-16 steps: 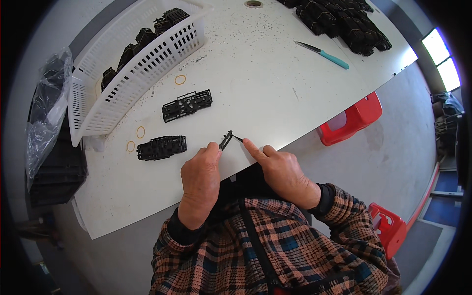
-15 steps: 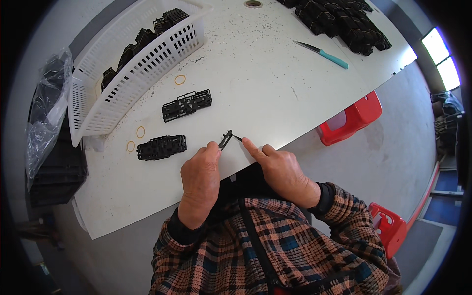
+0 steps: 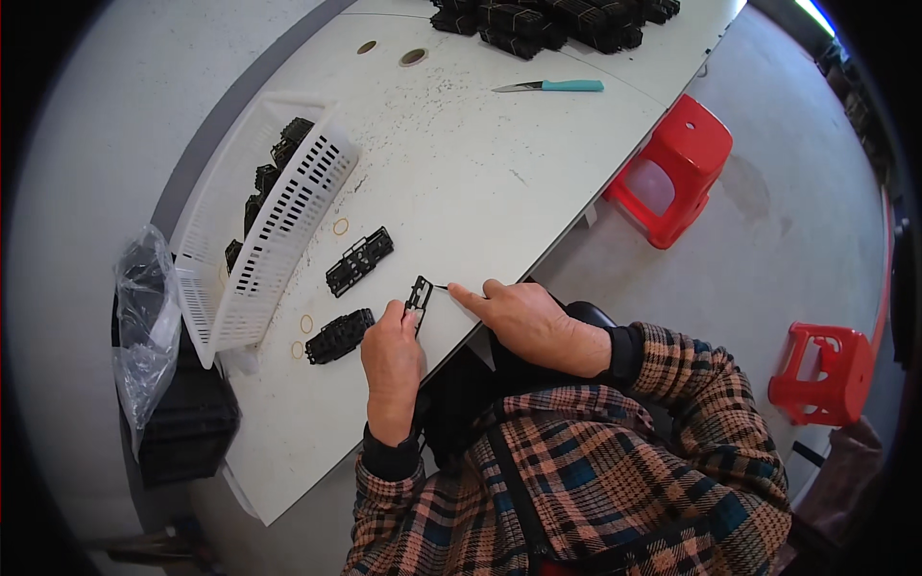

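Between the thumb and fingers of my left hand (image 3: 392, 370) is a small black plastic frame part (image 3: 420, 291), tilted up over the table's near edge. My right hand (image 3: 538, 326) is closed with its index finger stretched along a thin dark pointed blade (image 3: 440, 287); the handle is hidden in the palm. The blade's tip meets the part's right side. Left of my left hand lies a stack of black plastic frames (image 3: 340, 336), and a second black stack (image 3: 360, 261) lies farther back. Yellow rubber bands (image 3: 306, 324) rest beside them.
A white slotted basket (image 3: 288, 230) holding black bundles stands at the left. A teal-handled knife (image 3: 571, 85) lies farther back, near piled black bundles (image 3: 538, 24) and a tape roll (image 3: 413, 58). Red stools (image 3: 687, 149) stand right of the table. Clear plastic (image 3: 144, 326) covers a black crate (image 3: 187, 432).
The view has turned, so the table and its things appear rotated. My left hand still holds the part, now more upright, and the blade stays at its right side.
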### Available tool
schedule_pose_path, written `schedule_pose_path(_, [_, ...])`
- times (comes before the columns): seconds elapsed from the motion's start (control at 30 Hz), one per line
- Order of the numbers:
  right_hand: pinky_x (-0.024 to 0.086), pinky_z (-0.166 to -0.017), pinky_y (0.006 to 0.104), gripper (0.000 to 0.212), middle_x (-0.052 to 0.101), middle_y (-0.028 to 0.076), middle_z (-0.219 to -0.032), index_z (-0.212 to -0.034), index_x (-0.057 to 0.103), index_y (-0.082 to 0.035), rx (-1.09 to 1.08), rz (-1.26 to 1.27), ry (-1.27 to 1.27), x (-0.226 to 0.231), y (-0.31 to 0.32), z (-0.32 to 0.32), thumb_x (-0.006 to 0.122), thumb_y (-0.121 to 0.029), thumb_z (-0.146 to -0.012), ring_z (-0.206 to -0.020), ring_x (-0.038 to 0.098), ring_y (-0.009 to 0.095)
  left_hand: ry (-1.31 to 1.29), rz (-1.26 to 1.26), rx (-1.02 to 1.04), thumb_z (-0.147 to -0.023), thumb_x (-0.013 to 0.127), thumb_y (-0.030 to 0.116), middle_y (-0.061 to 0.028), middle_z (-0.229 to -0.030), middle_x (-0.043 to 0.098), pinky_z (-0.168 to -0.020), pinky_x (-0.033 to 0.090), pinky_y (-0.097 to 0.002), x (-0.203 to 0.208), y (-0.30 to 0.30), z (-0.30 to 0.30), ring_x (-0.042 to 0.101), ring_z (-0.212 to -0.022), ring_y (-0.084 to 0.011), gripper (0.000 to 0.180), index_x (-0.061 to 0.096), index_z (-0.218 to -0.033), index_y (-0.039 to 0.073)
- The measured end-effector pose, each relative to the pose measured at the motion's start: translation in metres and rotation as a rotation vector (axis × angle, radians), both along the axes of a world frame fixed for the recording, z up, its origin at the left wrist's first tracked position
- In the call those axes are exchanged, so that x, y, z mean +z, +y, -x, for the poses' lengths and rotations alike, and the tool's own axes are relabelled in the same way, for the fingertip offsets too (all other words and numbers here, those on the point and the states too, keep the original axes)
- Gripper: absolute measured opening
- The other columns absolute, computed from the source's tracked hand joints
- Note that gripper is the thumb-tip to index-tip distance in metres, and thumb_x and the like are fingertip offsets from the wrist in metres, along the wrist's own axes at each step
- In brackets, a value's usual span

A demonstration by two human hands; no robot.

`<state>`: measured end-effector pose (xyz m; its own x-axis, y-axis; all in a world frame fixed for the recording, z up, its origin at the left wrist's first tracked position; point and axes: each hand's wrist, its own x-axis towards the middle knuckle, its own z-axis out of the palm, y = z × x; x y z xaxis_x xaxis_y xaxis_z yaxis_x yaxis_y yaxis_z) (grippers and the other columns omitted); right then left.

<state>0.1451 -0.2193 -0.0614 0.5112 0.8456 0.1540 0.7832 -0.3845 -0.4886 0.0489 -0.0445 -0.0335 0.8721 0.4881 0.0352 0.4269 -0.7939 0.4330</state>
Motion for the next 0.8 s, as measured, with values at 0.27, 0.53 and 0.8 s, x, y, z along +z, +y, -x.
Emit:
schedule_pose_path(0.27, [0.052,-0.060,0.0389,0.060,0.056,0.015,-0.086,-0.141,0.039,-0.005,0.028,-0.014,-0.084,0.002,0.005,0.004,0.054,-0.004,-0.083,-0.068,0.063,0.031,0.026,-0.054,0.016,-0.092,0.057,0.016,-0.0196,-0.069,0.060,-0.058,0.044,-0.0483,0.000,-0.002,0.001,0.059,-0.068,-0.0416,0.017,0.052,-0.085,0.002])
schedule_pose_path(0.53, [0.052,-0.053,0.0354,0.058,0.059,0.013,-0.079,-0.135,0.043,0.000,-0.009,-0.050,-0.138,-0.005,0.015,0.010,0.060,-0.006,-0.080,-0.063,0.064,0.028,-0.081,-0.096,-0.032,-0.093,0.055,0.015,-0.0212,-0.062,0.054,-0.052,0.039,-0.0451,-0.004,0.000,0.003,0.053,-0.053,-0.0379,0.021,0.050,-0.081,-0.001])
schedule_pose_path(0.8, [0.052,-0.057,0.0383,0.055,0.062,0.014,-0.076,-0.133,0.047,-0.001,0.034,-0.033,-0.050,0.011,0.012,-0.003,0.060,-0.003,-0.079,-0.067,0.064,0.031,-0.166,-0.251,-0.080,-0.093,0.056,0.014,-0.0202,-0.062,0.054,-0.050,0.040,-0.0430,-0.012,0.002,0.001,0.054,-0.051,-0.0360,0.020,0.051,-0.082,-0.001])
